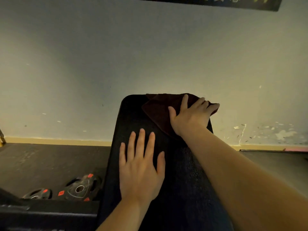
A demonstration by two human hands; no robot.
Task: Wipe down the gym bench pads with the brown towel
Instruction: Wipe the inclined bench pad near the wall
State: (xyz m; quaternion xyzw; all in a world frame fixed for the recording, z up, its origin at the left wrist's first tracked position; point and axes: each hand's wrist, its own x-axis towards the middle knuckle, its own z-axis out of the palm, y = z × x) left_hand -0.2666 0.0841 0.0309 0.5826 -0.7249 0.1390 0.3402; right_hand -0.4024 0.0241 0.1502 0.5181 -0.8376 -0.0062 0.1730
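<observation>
Closest to the camera, two bare forearms reach out over a black bench pad [186, 172] that runs away from the viewer toward the wall. The left hand [141, 170] lies flat on the pad, palm down, fingers straight and a bit spread, gripping nothing, just resting there. Off to the left and lower, a couple of black weight plates [80, 187] with red markings lie on the dark rubber floor [41, 160], next to some dark frame part I can't really make out.

Further up, the right hand [191, 114] is on the brown towel [160, 110], which sits at the far right corner of the pad, partly folded and hanging a little past the edge. Its fingers are mostly straight and fanned, pressing the cloth down onto the pad, with the fingertips bending over the far right edge, so pressing more than grabbing.

Beyond the bench there's a pale wall [116, 55] with scuffs and chipped paint low on the right, a yellowish baseboard [58, 141], and the bottom of a dark banner [216, 2] at the very top.
</observation>
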